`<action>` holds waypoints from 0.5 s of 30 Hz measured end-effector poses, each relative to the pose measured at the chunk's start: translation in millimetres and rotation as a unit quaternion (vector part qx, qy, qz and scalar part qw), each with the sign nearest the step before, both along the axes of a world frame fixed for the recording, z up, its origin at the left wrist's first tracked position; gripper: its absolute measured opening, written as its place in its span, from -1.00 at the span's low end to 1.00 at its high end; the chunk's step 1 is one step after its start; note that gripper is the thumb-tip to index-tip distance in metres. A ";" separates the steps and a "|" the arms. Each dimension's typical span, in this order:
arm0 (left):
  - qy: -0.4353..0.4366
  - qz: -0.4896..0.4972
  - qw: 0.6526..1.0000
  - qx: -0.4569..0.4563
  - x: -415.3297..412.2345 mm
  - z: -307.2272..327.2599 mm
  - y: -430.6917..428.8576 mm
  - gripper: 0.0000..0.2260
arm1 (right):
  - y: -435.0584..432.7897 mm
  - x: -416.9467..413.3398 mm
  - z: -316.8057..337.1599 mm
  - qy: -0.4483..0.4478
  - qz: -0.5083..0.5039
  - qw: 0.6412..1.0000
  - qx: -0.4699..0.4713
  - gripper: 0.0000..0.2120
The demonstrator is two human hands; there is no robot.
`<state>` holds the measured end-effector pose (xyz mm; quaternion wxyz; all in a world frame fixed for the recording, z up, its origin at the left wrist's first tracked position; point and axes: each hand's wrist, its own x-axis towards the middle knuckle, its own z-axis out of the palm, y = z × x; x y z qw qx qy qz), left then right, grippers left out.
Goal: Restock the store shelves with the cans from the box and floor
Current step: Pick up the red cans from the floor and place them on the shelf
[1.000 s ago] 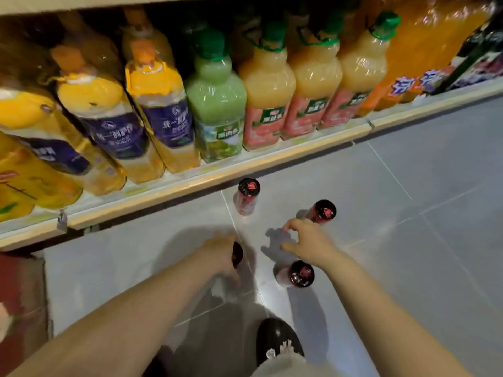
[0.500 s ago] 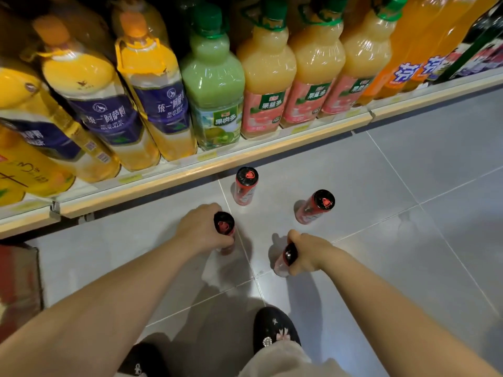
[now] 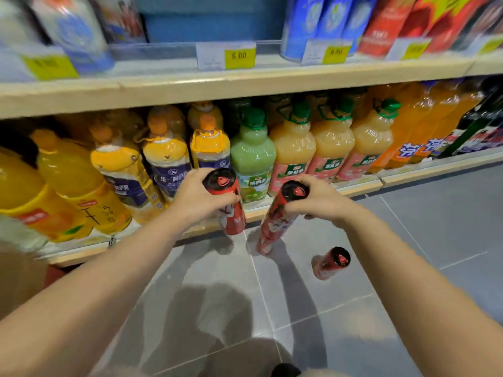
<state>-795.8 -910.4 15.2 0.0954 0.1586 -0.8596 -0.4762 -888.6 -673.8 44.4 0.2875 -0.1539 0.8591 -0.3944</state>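
Head-worn view, down toward nearby shelves.

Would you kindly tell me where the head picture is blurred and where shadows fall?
Head view: motion blur smears the upper shelf and its price tags, worst at far left; the unheld red can is sharper; soft shadows lie on the grey floor tiles.

We find the lower shelf walled edge to edge by juice bottles, with no gap for the left can or the right can, which our left hand and right hand grip just before it. On the upper shelf a slot opens between the white-blue bottles and the blue cans, seemingly bare, though blurred. A floor can stands on the tiles, with open tile to its right.
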 end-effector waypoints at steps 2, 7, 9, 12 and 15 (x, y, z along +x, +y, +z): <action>0.047 -0.001 0.999 -0.006 1.5 33.0 -8.7 -0.64 | -14.8 -3.3 29.7 0.034 -0.005 0.998 -0.044 -0.46; 0.146 0.056 0.987 -0.044 1.6 116.1 -23.6 -0.65 | -46.8 -5.1 94.8 0.123 -0.032 0.982 -0.142 -0.57; 0.173 0.056 0.983 -0.033 -2.3 149.1 -29.3 -0.67 | -57.6 -4.9 118.6 0.150 -0.047 0.972 -0.176 -0.61; 0.231 0.068 0.968 -0.064 -5.8 196.9 -36.7 -0.67 | -72.0 -5.8 149.2 0.177 -0.063 0.956 -0.226 -0.62; 0.288 0.092 0.950 -0.072 -11.3 240.4 -44.8 -0.72 | -81.7 -9.8 175.3 0.200 -0.082 0.940 -0.265 -0.63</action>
